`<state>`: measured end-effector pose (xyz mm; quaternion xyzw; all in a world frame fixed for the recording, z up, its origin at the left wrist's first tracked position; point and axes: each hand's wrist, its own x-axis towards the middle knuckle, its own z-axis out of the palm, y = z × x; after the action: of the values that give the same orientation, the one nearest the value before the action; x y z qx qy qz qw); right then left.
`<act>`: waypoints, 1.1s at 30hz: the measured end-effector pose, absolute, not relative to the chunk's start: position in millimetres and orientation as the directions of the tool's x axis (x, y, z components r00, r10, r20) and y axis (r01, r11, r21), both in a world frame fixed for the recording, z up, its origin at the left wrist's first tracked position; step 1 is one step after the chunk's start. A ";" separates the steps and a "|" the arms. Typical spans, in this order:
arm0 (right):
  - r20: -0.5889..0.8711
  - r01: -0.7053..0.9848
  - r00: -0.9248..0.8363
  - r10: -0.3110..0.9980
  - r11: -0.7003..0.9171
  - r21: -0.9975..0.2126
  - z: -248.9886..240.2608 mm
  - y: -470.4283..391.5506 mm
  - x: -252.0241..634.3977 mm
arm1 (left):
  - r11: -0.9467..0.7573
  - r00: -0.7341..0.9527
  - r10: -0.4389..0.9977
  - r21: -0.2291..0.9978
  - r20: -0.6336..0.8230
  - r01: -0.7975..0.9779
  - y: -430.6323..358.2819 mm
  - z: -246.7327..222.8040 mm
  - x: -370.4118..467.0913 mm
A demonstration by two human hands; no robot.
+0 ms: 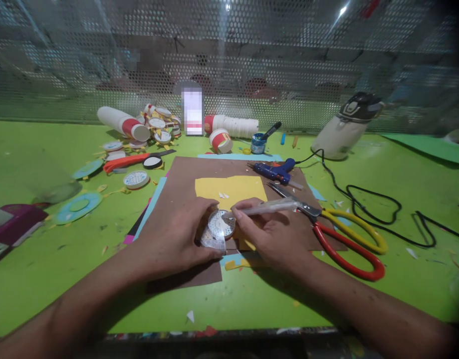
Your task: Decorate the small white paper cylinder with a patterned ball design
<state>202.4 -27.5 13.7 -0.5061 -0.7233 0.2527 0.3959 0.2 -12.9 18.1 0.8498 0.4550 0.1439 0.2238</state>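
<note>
My left hand (194,232) curls its thumb and fingers around a small white patterned disc (219,224), which looks like a cut paper-cup bottom. A clear protractor-like piece (213,242) overlaps the disc, its straight edge crossing it. Pinched in my right hand (265,227) is a slim whitish pen-like tool (272,205); its point touches or hovers over the disc, I cannot tell which. Beneath both hands lie yellow paper (231,187) and brown sheets (180,174). Scissors (312,212) with red and yellow handles rest beside my right hand.
A blue glue gun (276,171) with a black cord lies behind the scissors. Paper cups (233,125), a phone (192,112), a paint jar (258,143) and a bottle (344,127) stand or lie farther back. An orange cutter (128,162) and a purple tool (18,227) are left.
</note>
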 end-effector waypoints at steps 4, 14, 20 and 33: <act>0.312 0.544 -0.180 0.933 0.359 -0.758 13.9 -27.5 202.2 | -0.487 0.540 0.841 0.486 0.037 0.725 -13.1 18.7 0.9; 0.304 0.564 -0.184 0.935 0.354 -0.746 12.6 -27.4 202.9 | -0.497 0.547 0.836 0.476 0.040 0.725 -12.3 18.4 0.9; 0.293 0.511 -0.179 0.939 0.343 -0.788 12.0 -27.4 201.1 | -0.483 0.540 0.841 0.479 0.020 0.733 -13.0 20.6 2.0; 0.273 0.536 -0.202 0.941 0.339 -0.773 12.9 -28.5 202.4 | -0.475 0.539 0.842 0.487 0.011 0.733 -13.7 21.7 2.3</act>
<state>202.4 -28.5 12.9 -0.5077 -0.7268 0.2695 0.3758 2.3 -13.7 21.7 0.8496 0.4635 0.1258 0.2181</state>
